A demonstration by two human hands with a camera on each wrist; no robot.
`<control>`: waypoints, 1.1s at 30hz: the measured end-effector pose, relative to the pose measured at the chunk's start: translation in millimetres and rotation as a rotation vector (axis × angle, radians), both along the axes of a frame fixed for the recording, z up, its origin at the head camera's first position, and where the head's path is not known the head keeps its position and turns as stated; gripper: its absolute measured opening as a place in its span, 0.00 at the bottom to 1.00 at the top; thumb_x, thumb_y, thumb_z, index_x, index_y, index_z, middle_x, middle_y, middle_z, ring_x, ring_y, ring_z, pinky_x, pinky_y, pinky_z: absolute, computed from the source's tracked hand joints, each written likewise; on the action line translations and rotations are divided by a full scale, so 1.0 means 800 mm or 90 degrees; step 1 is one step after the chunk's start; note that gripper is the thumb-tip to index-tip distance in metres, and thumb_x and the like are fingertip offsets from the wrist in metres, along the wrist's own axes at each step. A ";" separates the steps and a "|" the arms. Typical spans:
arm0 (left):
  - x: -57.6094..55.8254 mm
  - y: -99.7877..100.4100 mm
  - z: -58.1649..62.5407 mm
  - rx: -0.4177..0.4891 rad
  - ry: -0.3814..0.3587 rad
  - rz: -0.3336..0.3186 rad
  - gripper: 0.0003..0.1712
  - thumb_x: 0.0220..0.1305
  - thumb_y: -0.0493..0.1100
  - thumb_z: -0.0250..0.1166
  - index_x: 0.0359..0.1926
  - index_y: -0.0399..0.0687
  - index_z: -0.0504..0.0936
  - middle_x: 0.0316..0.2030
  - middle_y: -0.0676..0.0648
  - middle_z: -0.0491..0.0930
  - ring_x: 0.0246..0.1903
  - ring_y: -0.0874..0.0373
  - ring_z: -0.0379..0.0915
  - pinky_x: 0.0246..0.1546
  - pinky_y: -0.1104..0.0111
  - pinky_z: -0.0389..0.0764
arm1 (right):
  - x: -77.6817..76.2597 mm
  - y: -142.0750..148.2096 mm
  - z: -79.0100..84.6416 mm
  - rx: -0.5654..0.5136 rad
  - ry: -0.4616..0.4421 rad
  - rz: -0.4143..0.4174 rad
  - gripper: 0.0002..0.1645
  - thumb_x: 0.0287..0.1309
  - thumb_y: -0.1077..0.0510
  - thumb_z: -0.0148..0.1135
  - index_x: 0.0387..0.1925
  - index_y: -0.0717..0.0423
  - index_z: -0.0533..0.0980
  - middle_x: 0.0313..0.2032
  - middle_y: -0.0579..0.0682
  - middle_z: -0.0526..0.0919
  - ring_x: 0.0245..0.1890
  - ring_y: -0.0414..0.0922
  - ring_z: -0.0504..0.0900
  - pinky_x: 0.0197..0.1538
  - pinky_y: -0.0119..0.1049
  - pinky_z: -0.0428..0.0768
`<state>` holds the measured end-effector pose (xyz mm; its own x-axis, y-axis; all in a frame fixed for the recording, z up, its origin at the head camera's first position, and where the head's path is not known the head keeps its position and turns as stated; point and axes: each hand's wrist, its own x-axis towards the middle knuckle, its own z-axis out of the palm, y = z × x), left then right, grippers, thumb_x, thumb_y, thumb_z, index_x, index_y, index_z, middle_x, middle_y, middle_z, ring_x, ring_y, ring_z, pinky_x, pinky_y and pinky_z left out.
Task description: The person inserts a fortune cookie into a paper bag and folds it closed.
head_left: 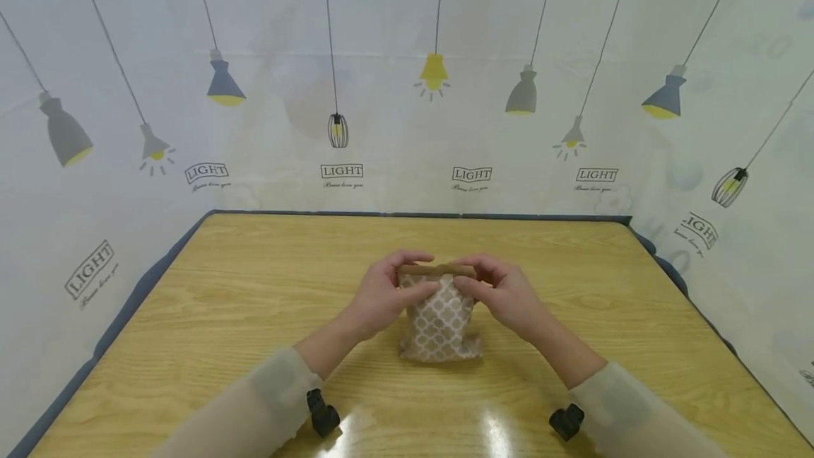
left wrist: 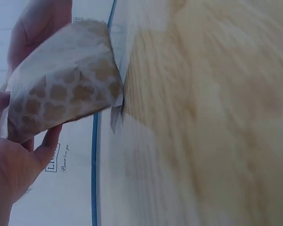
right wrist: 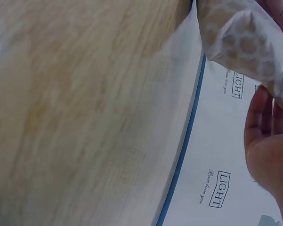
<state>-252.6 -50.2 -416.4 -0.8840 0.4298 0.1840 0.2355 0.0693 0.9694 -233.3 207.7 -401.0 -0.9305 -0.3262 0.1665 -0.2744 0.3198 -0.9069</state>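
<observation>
A small paper bag (head_left: 440,324), brown with a white lattice print, stands on the wooden table between both hands. Its top edge is folded into a plain brown strip. My left hand (head_left: 388,292) pinches the upper left of the bag, thumb on the near face and fingers behind. On the upper right, my right hand (head_left: 502,292) pinches it the same way. The left wrist view has the bag (left wrist: 68,87) bulging, its lower end at the table surface. In the right wrist view the bag (right wrist: 245,40) is partly cut off by the frame.
The wooden table (head_left: 254,316) stretches out around the bag. A pale wall covering (head_left: 388,90) printed with lamps stands behind and at both sides, with a dark blue trim (head_left: 305,213) along the table edge. Each sleeve carries a black wrist camera (head_left: 323,414).
</observation>
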 end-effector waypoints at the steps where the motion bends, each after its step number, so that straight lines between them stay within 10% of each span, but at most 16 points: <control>1: 0.000 0.002 -0.001 -0.001 0.003 0.006 0.26 0.73 0.43 0.75 0.69 0.52 0.82 0.64 0.44 0.84 0.54 0.55 0.83 0.44 0.70 0.87 | 0.001 -0.001 0.000 0.006 -0.011 -0.002 0.20 0.77 0.53 0.68 0.65 0.49 0.83 0.49 0.56 0.87 0.42 0.46 0.83 0.44 0.39 0.89; 5: 0.002 0.005 -0.002 0.006 0.010 0.018 0.26 0.72 0.40 0.75 0.68 0.51 0.82 0.61 0.43 0.85 0.56 0.53 0.86 0.43 0.70 0.88 | 0.000 -0.005 0.001 0.019 -0.051 0.005 0.26 0.75 0.49 0.71 0.69 0.48 0.80 0.54 0.56 0.86 0.45 0.48 0.82 0.45 0.40 0.87; 12: 0.006 0.006 -0.002 0.014 0.020 0.029 0.25 0.71 0.36 0.75 0.66 0.51 0.82 0.56 0.39 0.88 0.26 0.62 0.68 0.24 0.75 0.71 | 0.001 -0.009 0.000 0.002 -0.067 0.010 0.26 0.75 0.53 0.71 0.69 0.53 0.80 0.57 0.57 0.87 0.40 0.46 0.81 0.40 0.38 0.86; 24: 0.005 -0.009 0.000 0.011 0.049 0.007 0.19 0.74 0.38 0.71 0.63 0.48 0.84 0.54 0.40 0.88 0.40 0.56 0.78 0.31 0.71 0.81 | 0.003 0.005 -0.001 -0.024 0.013 0.007 0.17 0.75 0.60 0.70 0.61 0.53 0.85 0.47 0.57 0.89 0.42 0.42 0.87 0.47 0.35 0.90; 33: 0.004 -0.016 -0.002 0.018 0.073 -0.001 0.13 0.75 0.36 0.71 0.57 0.45 0.88 0.52 0.42 0.91 0.42 0.57 0.83 0.41 0.65 0.89 | 0.003 0.016 -0.004 -0.033 0.050 0.080 0.17 0.79 0.64 0.63 0.62 0.59 0.86 0.58 0.60 0.89 0.46 0.41 0.89 0.48 0.39 0.93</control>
<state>-249.6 -63.4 -417.8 -0.8553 0.4249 0.2966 0.3455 0.0411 0.9375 -230.8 220.3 -404.6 -0.8662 -0.4288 0.2568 -0.3804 0.2323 -0.8952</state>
